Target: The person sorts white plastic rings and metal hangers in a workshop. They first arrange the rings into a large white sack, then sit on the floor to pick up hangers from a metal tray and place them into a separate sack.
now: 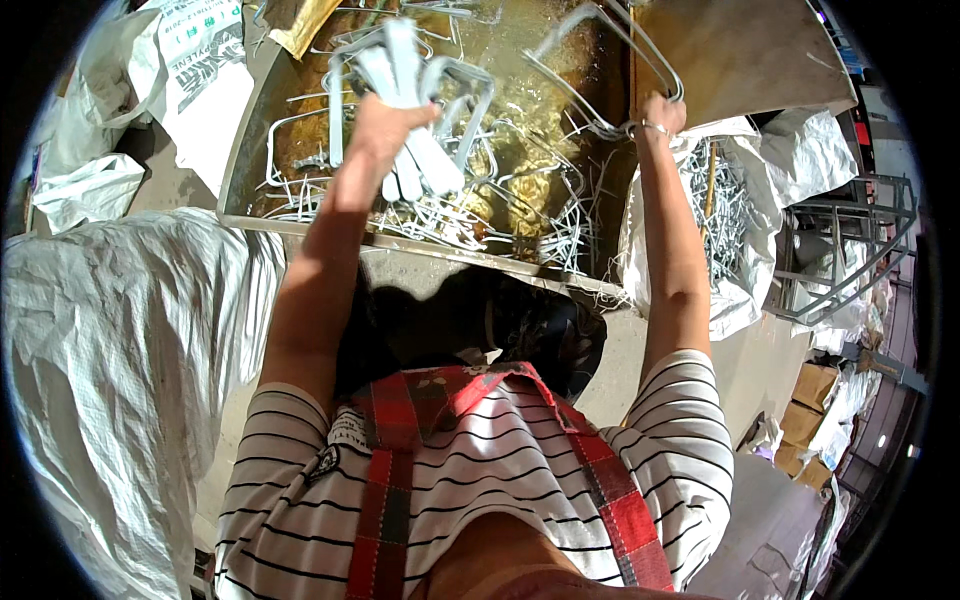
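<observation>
My left hand (380, 130) is closed around a bundle of flat, pale metal strips (428, 160), some with bent, U-shaped ends, held above a large shallow metal tray (400, 243). To the right, my right hand (663, 114) grips a bent, U-shaped metal rod frame (664, 66), which reaches over the tray's far right part and looks blurred by motion. Many thin metal pieces (435, 220) lie heaped along the tray's near side. More bent rod frames (285, 150) rest at its left, and the tray's floor looks wet and brownish.
An open white sack (745, 290) of small metal pieces (728, 215), with a thin stick among them, stands right of the tray. Behind it lies a brown board (740, 50). White woven sheeting (130, 320) covers the left side. A metal rack (850, 250) and cardboard boxes (805, 410) stand farther right.
</observation>
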`<control>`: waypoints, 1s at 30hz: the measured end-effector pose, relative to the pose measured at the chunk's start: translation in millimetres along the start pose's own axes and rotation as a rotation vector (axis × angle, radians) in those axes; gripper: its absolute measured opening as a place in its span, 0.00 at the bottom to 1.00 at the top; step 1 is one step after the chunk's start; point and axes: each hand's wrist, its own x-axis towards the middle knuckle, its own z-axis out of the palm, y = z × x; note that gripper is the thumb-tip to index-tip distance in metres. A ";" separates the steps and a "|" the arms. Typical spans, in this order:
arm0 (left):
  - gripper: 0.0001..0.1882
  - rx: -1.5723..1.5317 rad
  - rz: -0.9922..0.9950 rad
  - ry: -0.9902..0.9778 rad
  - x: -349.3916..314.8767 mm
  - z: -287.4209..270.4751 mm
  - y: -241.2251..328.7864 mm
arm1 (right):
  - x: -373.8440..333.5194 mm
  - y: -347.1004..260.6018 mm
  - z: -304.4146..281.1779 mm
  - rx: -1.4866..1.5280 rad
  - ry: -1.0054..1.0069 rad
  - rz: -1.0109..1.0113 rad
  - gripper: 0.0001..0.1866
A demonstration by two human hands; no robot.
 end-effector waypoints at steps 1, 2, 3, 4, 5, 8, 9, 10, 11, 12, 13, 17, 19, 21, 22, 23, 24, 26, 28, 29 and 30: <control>0.16 0.053 0.060 -0.034 -0.2 7.6 -11.2 | 16.8 -0.3 7.4 0.120 -0.036 0.020 0.17; 0.15 -0.097 0.075 0.031 4.0 1.3 -19.0 | 4.6 -38.2 -3.4 0.169 -0.032 -0.053 0.15; 0.13 -0.114 0.020 0.091 5.1 -3.1 -11.6 | -6.6 -67.3 -29.6 0.195 -0.009 -0.113 0.15; 0.12 -0.209 0.005 0.075 10.4 -9.6 -8.9 | -6.2 -69.2 -39.5 0.140 -0.106 -0.320 0.14; 0.12 -0.303 -0.011 0.058 14.4 -15.4 -6.2 | -5.2 -69.9 -46.2 0.080 -0.203 -0.525 0.14; 0.13 -0.152 0.034 0.006 13.8 -18.5 -5.6 | -36.0 -105.4 -50.5 -0.131 -0.632 -0.763 0.14; 0.14 -0.094 0.043 -0.021 13.5 -16.0 -7.3 | -51.9 -120.3 -54.3 -0.072 -0.762 -0.774 0.13; 0.16 -0.139 0.015 -0.093 12.7 -13.6 -9.5 | -66.5 -136.9 -58.5 -0.064 -0.708 -1.050 0.13; 0.18 -0.221 0.047 -0.133 11.1 -7.6 -11.6 | -79.5 -148.1 -52.8 0.001 -0.739 -1.103 0.13; 0.19 -0.239 0.080 -0.157 8.9 -4.3 -12.4 | -91.8 -168.3 -61.3 0.091 -0.819 -1.109 0.16; 0.19 -0.261 0.114 -0.190 5.5 1.0 -11.3 | -96.2 -175.4 -54.3 0.307 -0.730 -1.234 0.17; 0.17 -0.176 0.028 -0.297 -5.3 7.2 1.0 | -98.1 -203.4 -51.1 0.087 -0.771 -1.157 0.18; 0.14 -0.199 -0.004 -0.204 -0.5 4.3 -2.6 | -97.0 -208.5 -50.5 0.225 -0.699 -1.115 0.23; 0.12 -0.256 -0.117 -0.101 6.5 -3.2 -1.1 | -97.9 -206.5 -56.3 0.589 -0.463 -1.078 0.28; 0.11 -0.349 -0.151 -0.079 14.0 -17.2 -2.7 | -97.4 -210.6 -65.1 0.677 -0.411 -0.849 0.22; 0.10 -0.477 -0.096 -0.068 19.6 -29.7 -8.7 | -95.8 -200.6 -69.4 0.494 -0.596 -0.649 0.19; 0.10 -0.564 -0.125 -0.061 24.4 -35.9 -7.5 | -90.9 -175.3 -64.2 0.588 -0.832 -0.511 0.23; 0.11 -0.690 -0.164 0.004 25.1 -43.8 -6.3 | -104.7 -157.3 -61.8 0.607 -1.061 -0.540 0.30; 0.10 -0.762 -0.162 -0.037 29.9 -45.8 -10.1 | -133.6 -165.3 -80.6 0.267 -1.135 -0.850 0.38; 0.09 -0.795 -0.165 -0.060 31.4 -46.6 -13.2 | -151.5 -165.0 -70.4 0.133 -1.009 -1.159 0.40; 0.09 -0.767 -0.191 -0.036 28.7 -45.1 -11.1 | -167.4 -161.8 -63.7 0.049 -0.999 -1.211 0.37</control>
